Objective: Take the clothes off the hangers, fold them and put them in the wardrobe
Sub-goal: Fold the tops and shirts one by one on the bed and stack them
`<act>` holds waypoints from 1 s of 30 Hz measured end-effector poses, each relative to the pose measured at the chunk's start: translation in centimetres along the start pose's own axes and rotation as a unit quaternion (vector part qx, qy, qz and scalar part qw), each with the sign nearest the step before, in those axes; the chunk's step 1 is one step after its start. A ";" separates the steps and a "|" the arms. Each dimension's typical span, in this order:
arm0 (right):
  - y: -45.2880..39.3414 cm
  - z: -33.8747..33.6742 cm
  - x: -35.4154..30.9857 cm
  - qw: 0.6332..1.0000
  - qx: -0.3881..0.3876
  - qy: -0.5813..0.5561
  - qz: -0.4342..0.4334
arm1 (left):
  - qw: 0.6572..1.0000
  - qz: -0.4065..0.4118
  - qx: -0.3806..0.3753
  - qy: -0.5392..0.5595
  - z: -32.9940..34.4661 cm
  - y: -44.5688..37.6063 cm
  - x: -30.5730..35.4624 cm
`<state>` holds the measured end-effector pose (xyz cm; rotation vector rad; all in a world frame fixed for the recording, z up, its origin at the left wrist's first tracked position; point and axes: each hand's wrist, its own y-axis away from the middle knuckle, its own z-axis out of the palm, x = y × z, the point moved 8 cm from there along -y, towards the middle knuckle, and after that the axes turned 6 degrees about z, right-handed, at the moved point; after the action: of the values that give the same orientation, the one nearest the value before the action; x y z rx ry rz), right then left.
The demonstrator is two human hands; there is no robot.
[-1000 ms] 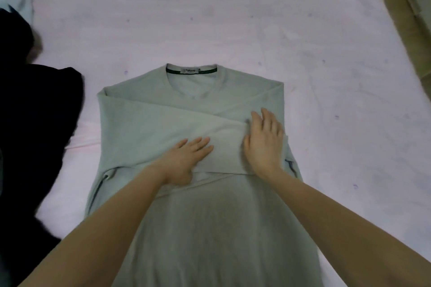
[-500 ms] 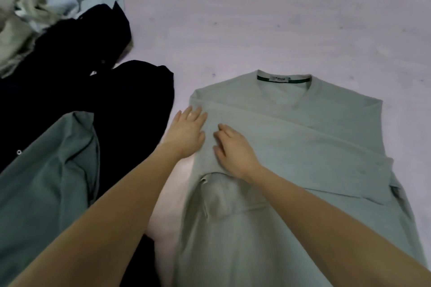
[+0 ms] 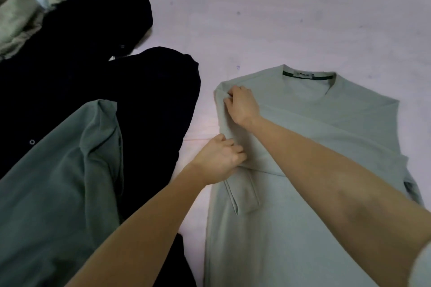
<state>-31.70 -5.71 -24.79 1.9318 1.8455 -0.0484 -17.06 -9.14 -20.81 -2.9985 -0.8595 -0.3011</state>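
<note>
Where fingers (image 3: 229, 144) pinch: sweater (image 3: 326, 137) edge.

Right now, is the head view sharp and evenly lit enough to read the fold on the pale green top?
Head view: dim, soft light and slight blur; the pale green top and both hands' grip, left hand, right hand, read fine. The black garments lose all detail. Wide-angle bending stretches the forearms at the lower edge.

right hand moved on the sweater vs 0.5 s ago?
Yes. The right hand has gone up the light green sweater's left edge toward the shoulder, closer to the collar label, and now grips the fabric there.
</note>
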 end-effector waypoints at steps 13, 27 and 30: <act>0.4 0.8 -2.7 0.978 -0.024 -0.208 -0.026 | 0.998 -0.063 0.021 0.007 1.3 6.0 -3.0; 15.5 -3.5 21.9 0.992 0.031 0.094 0.076 | 0.978 -0.162 -0.106 0.072 5.0 -6.3 5.9; 14.6 -3.8 24.7 0.991 0.056 0.109 0.061 | 0.978 -0.177 -0.101 0.054 7.2 -8.8 7.4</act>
<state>-16.44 18.87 -25.30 2.2002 1.8929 0.1041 -14.20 2.64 -26.88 -2.9520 -1.4300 -0.5823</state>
